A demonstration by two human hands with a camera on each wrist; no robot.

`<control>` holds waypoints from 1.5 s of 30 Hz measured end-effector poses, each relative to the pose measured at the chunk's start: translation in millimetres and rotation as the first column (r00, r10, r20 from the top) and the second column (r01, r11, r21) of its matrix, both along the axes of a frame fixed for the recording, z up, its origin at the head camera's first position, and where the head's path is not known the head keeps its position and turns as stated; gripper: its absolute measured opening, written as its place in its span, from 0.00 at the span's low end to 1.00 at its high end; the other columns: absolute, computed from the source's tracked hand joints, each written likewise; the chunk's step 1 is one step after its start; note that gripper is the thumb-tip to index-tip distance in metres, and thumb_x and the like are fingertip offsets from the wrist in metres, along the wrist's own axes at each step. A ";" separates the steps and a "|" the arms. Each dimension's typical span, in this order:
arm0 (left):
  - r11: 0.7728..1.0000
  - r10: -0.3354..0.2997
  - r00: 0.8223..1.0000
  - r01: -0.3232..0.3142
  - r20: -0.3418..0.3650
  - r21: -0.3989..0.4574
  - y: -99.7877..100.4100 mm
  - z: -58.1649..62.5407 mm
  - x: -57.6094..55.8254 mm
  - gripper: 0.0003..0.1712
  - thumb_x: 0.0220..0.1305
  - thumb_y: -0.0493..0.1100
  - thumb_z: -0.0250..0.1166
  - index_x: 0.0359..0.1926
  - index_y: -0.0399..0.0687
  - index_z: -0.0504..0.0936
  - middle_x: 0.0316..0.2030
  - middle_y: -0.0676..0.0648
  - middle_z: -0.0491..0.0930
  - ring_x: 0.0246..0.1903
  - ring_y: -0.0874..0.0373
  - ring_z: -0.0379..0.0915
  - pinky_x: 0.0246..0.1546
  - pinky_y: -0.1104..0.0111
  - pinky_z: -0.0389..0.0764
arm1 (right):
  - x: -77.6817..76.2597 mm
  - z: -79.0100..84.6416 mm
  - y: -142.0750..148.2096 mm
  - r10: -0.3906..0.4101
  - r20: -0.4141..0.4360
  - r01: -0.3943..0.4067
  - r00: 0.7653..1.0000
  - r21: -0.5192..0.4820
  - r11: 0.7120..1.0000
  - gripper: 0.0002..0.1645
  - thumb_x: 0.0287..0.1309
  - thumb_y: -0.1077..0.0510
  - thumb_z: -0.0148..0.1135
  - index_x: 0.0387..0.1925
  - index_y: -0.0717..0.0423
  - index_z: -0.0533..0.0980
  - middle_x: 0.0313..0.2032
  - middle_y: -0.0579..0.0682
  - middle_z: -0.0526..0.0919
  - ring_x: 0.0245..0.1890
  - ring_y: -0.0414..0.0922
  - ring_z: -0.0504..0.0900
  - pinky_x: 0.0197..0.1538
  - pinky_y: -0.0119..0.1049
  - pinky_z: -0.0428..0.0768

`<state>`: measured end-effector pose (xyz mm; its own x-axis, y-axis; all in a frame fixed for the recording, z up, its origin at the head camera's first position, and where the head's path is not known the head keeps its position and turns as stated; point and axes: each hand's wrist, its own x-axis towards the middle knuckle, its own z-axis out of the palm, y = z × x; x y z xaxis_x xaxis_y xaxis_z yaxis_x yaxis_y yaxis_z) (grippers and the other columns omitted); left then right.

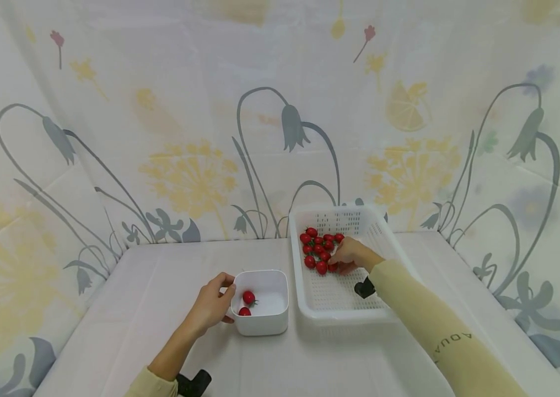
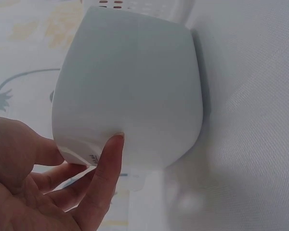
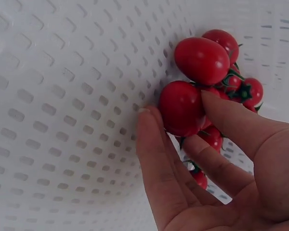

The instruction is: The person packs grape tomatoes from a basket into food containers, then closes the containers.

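Note:
My left hand (image 1: 212, 302) grips the left side of a small white square container (image 1: 262, 325). In the left wrist view, the fingertips lie against the outer wall of the container (image 2: 130, 86). Two red cherry tomatoes (image 1: 248, 298) are visible inside it. Over in the white perforated basket (image 1: 344, 292), my right hand (image 1: 353, 255) reaches down to a cluster of cherry tomatoes (image 1: 318, 249). The right wrist view shows its thumb and fingers around one cherry tomato (image 3: 182, 108), beside others with green stems. Part of the cluster is hidden behind the fingers.
The basket stands to the right of the container, both on a white-covered table (image 1: 161, 275). Behind the table hangs a flower-printed curtain (image 1: 176, 110). A black wrist device (image 1: 194, 383) shows at the left sleeve and another (image 1: 365, 288) at the right.

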<state>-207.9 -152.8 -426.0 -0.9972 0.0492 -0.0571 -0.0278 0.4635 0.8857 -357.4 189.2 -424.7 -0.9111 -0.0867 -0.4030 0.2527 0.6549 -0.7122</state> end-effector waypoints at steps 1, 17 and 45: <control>1.000 0.000 1.000 0.000 0.000 0.000 0.3 0.1 0.2 0.14 0.77 0.37 0.54 0.59 0.37 0.74 0.61 0.34 0.75 0.45 0.43 0.80 0.24 0.60 0.89 | -0.3 -0.8 0.1 0.001 -0.005 -0.001 1.000 -0.004 1.000 0.07 0.57 0.66 0.71 0.33 0.67 0.81 0.28 0.57 0.85 0.24 0.45 0.84 0.36 0.42 0.91; 1.000 -0.005 1.000 0.005 -0.002 0.002 -0.2 -1.5 -0.8 0.14 0.77 0.37 0.55 0.58 0.36 0.74 0.60 0.34 0.75 0.44 0.43 0.80 0.24 0.60 0.89 | 4.8 15.3 7.8 0.097 -0.020 -0.099 0.995 -0.151 0.984 0.19 0.62 0.68 0.66 0.52 0.76 0.76 0.36 0.58 0.82 0.30 0.45 0.84 0.45 0.45 0.91; 1.000 -0.008 1.000 0.008 -0.006 0.001 -0.4 -0.8 -1.8 0.14 0.77 0.37 0.54 0.58 0.36 0.74 0.60 0.33 0.75 0.47 0.40 0.80 0.24 0.60 0.90 | 26.0 48.4 13.0 0.211 -0.137 -0.248 0.968 -0.389 0.887 0.22 0.67 0.68 0.62 0.58 0.78 0.73 0.45 0.58 0.84 0.45 0.49 0.87 0.59 0.51 0.84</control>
<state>-209.7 -153.2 -426.9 -0.9971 0.0569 -0.0513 -0.0192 0.4626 0.8863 -331.5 202.2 -376.3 -0.8763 -0.4342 -0.2086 0.0538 0.3421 -0.9381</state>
